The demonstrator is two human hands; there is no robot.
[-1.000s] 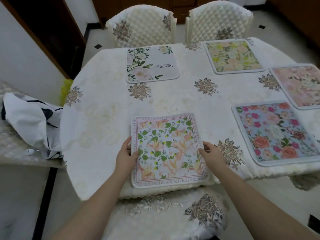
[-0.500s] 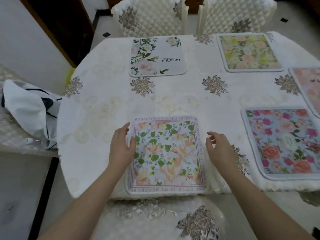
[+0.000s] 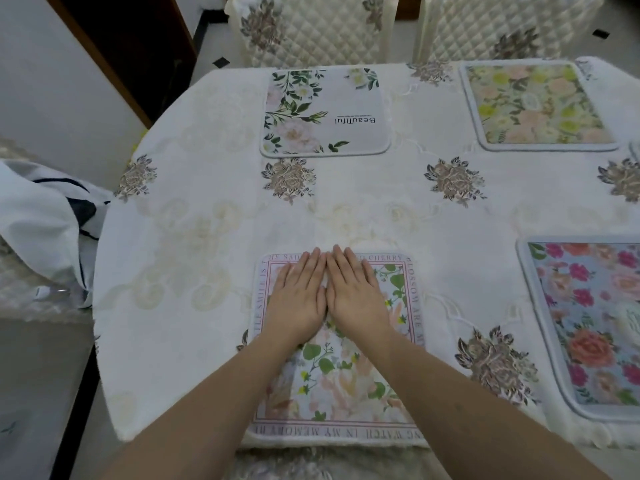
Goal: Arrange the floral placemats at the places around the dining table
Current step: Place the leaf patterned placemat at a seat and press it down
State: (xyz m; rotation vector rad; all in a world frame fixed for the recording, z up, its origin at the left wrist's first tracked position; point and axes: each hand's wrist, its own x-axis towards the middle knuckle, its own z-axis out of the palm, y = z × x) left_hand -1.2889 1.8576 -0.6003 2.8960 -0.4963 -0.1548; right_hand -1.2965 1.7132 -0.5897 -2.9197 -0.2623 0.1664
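Note:
A placemat with green leaves, peach flowers and a lettered pink border (image 3: 346, 393) lies flat at the near edge of the dining table (image 3: 207, 237). My left hand (image 3: 298, 299) and my right hand (image 3: 356, 296) rest palm down on its far half, side by side, fingers together and touching each other. Neither hand grips anything. A grey placemat printed "Beautiful" (image 3: 325, 112) lies at the far side. A yellow-green floral placemat (image 3: 533, 105) lies far right, and a blue placemat with pink roses (image 3: 595, 323) lies at the right edge.
Two quilted cream chairs (image 3: 311, 29) stand behind the table's far side. A white cloth with dark stripes (image 3: 41, 223) lies on a surface to the left. A cushioned chair seat (image 3: 294, 465) shows just below the near table edge. A dark door frame stands far left.
Both hands left the sides of the near placemat and came together flat on top of its far half. The view moved closer to the table.

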